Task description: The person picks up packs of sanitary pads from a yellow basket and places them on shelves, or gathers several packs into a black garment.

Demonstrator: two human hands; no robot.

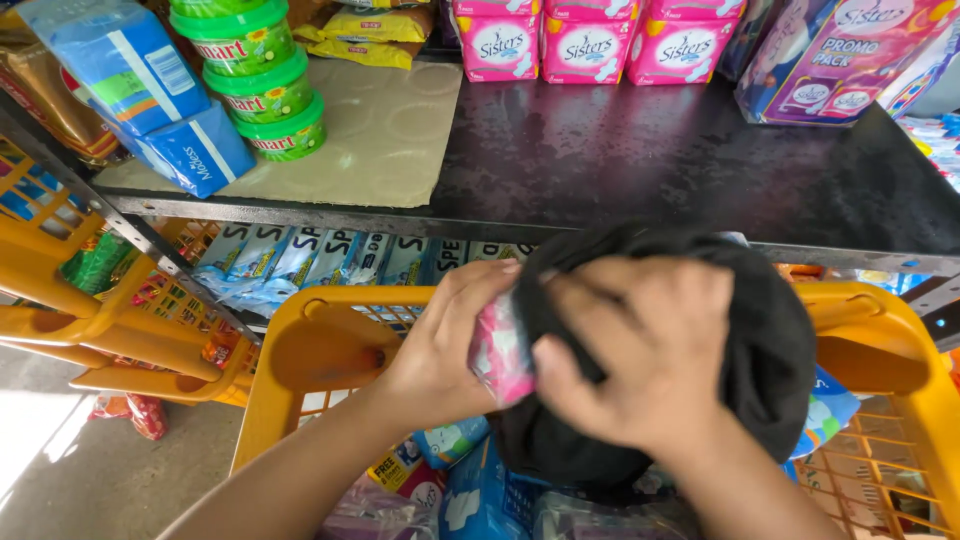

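— Gripping a pink packet (pixel 500 352) with the left hand (pixel 440 345), a person works above a yellow basket (pixel 330 340). What is the right hand (pixel 640 355) doing?

— It clutches a black cloth (pixel 770 340), fingers spread over its folds. The cloth touches the pink packet and covers its right side, just above the basket.

— What lies inside the basket?

— Blue and clear packets (pixel 480 495), partly hidden by both forearms and the cloth.

— And beyond the basket?

— A dark shelf (pixel 620 150) stands directly behind it. On the shelf sit pink packs (pixel 585 45), green tubs (pixel 262 85) stacked three high, and blue packs (pixel 150 90). Under the shelf, behind the basket's rim, a row of pale blue packs (pixel 330 258). Left of the basket, more yellow baskets (pixel 90 320).
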